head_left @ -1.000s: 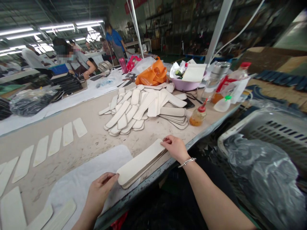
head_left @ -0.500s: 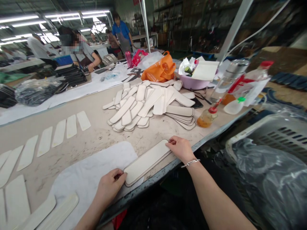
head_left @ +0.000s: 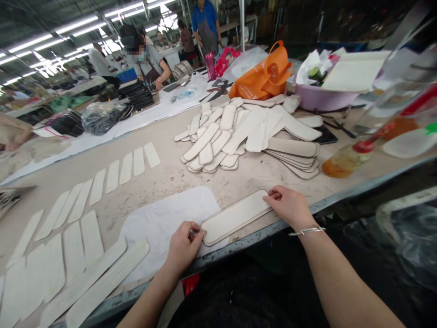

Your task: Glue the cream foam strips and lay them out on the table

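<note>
Near the table's front edge lies a long cream strip with rounded ends point(head_left: 235, 216), with at least one more layer showing under its edge. My left hand point(head_left: 184, 243) pinches its near left end between thumb and fingers. At the far right end, my right hand point(head_left: 288, 205), with a bracelet on the wrist, pinches the corner. Beneath the strip's left end spreads a white cloth point(head_left: 167, 214). Two longer cream strips point(head_left: 109, 280) lie left of my left hand, partly on the cloth. Beyond my hands is a heap of dark-edged cream strips point(head_left: 218, 132).
Separate pale strips point(head_left: 126, 168) lie in rows on the left. At the right stand a bottle of amber liquid point(head_left: 344, 159) and a purple basin point(head_left: 324, 98). An orange bag point(head_left: 262, 75) sits behind the heap. A co-worker point(head_left: 145, 64) works across the table.
The view has swung left, so everything appears further right and more strips show at the left. Both hands keep their pinch on the strip, which stays in about the same place on the table.
</note>
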The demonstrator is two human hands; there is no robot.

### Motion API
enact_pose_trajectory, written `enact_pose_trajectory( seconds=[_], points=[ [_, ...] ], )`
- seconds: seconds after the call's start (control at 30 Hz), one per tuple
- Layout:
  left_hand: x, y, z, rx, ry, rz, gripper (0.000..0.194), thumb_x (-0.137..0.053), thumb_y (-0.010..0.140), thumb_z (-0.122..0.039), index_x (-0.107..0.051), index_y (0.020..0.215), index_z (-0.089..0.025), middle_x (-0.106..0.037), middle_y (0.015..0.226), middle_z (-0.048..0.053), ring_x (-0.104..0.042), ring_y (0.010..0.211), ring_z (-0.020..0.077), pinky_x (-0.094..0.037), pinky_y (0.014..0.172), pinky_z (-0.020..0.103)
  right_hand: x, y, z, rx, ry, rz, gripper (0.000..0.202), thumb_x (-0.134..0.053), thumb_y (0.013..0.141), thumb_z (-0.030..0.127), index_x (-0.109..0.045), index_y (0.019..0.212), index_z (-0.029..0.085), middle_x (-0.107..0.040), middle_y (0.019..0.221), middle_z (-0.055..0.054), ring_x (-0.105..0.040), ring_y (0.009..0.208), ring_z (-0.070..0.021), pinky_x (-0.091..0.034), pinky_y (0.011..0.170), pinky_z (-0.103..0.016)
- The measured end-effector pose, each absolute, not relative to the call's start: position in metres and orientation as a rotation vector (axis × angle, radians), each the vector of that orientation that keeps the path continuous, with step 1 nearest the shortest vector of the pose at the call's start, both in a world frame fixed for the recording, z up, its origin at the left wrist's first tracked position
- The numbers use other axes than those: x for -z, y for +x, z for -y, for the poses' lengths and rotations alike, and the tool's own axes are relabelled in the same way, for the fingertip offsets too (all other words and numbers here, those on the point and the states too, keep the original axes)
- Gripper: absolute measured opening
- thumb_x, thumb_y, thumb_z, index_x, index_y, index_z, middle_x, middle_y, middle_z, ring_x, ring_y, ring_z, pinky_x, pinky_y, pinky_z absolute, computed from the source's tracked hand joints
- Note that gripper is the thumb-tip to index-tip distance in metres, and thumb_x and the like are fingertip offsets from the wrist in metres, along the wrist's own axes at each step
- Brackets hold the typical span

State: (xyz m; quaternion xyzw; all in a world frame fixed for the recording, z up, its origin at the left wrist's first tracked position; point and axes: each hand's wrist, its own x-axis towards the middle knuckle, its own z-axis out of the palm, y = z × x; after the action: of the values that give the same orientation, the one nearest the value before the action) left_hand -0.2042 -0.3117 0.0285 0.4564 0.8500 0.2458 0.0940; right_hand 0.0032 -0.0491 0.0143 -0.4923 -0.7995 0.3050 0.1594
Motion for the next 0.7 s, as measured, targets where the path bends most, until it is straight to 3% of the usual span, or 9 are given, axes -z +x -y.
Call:
enact_pose_trajectory(
  seconds=[0.13,0.2,0.7],
  points=[
    [-0.016,-0.207,0.331,-0.952,1.823,-2.339,0.018,-0.056,0.087,-0.020,-0.064,0.102,-0.016,-0.064,0.108,0.011,-0.064,0.090,0.0170,-0.055,0.076,0.029,-0.010,0.004,0.048,-0.861,-1.407,2.304,0.011,-0.068,0.074,0.034,-0.064,0.079,0.025,-0.065,0.070,0.004,-0.061,0.067,-0.0165,-0.041,0.063,-0.028],
    [-0.012,-0.208,0.337,-0.942,2.014,-2.206,0.025,-0.055,0.088,-0.013,-0.064,0.110,-0.017,-0.064,0.112,0.012,-0.063,0.097,0.0174,-0.054,0.080,0.029,-0.010,0.004,0.047,-0.848,-1.424,2.314,0.014,-0.069,0.073,0.035,-0.063,0.080,0.024,-0.065,0.070,0.004,-0.061,0.067,-0.0169,-0.041,0.062,-0.028],
    [0.001,-0.221,0.337,-0.886,2.300,-2.017,0.032,-0.054,0.085,-0.008,-0.065,0.114,-0.019,-0.069,0.109,0.011,-0.066,0.095,0.0186,-0.055,0.081,0.030,-0.021,-0.001,0.052,-0.930,-1.413,2.224,0.011,-0.067,0.076,0.019,-0.060,0.083,0.022,-0.064,0.066,0.005,-0.060,0.065,-0.0150,-0.041,0.066,-0.026]
  ],
)
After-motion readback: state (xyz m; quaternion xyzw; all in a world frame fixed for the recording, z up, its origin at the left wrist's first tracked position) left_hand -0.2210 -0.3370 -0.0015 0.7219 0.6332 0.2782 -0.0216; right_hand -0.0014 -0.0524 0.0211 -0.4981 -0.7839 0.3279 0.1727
